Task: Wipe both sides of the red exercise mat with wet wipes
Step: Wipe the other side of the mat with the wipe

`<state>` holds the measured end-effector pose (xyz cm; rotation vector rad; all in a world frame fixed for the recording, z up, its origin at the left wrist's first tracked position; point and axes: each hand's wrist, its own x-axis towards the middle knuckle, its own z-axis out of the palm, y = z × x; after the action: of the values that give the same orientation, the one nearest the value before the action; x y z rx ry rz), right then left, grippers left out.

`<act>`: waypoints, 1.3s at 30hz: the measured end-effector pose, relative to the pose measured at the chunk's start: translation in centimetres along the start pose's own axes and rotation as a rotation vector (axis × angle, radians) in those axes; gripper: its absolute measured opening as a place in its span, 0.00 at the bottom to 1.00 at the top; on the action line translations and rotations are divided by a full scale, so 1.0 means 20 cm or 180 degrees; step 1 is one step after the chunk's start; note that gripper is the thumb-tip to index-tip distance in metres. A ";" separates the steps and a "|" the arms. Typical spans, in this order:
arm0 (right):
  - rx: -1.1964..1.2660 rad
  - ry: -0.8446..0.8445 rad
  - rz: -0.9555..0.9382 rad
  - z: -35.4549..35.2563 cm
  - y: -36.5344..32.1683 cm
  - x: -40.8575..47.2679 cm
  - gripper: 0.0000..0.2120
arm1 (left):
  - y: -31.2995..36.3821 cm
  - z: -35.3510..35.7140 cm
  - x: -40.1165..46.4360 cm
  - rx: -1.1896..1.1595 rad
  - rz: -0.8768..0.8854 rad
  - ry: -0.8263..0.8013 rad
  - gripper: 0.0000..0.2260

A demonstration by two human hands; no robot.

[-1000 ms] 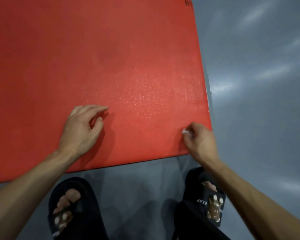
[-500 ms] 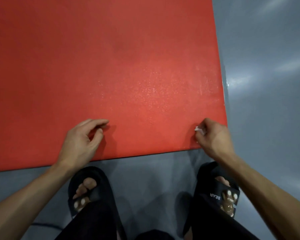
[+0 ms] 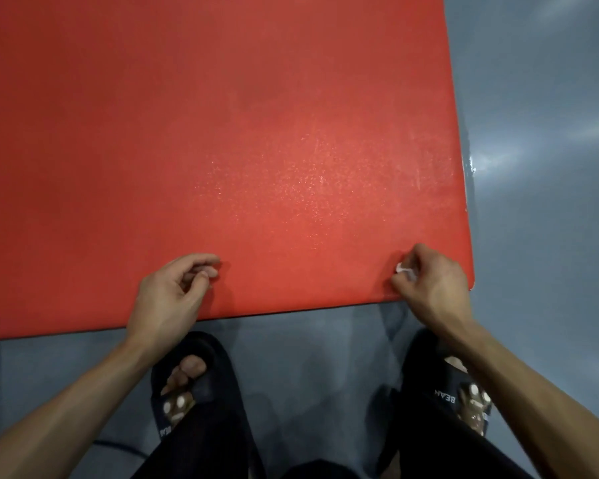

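Observation:
The red exercise mat [image 3: 222, 150] lies flat on the grey floor and fills most of the view; damp speckles glisten near its middle right. My right hand [image 3: 429, 285] sits at the mat's near right corner, fingers curled round a small white wet wipe [image 3: 404, 270] that barely shows. My left hand [image 3: 173, 292] hovers over the mat's near edge, fingers loosely curled, holding nothing.
Grey glossy floor [image 3: 540, 167] runs along the mat's right side and in front of it. My two feet in black slippers [image 3: 187, 392] stand just before the near edge. A thin dark cable [image 3: 118, 445] lies on the floor at lower left.
The view has shifted so the mat's near edge lies lower and its right edge further right. Both hands stayed by the near edge; the left hand's fingers curled in more.

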<state>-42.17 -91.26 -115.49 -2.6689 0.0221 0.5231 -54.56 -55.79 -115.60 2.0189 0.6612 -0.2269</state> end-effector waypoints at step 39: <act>0.0315 0.0127 -0.0518 0.05 0.02 -0.10 0.04 | 0.26 0.35 0.00 0.0184 0.0406 -0.0535 0.14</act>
<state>-44.39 -91.39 -115.87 -2.5564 -0.1525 0.4058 -51.00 -63.79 -115.33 2.0619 0.4234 -0.3389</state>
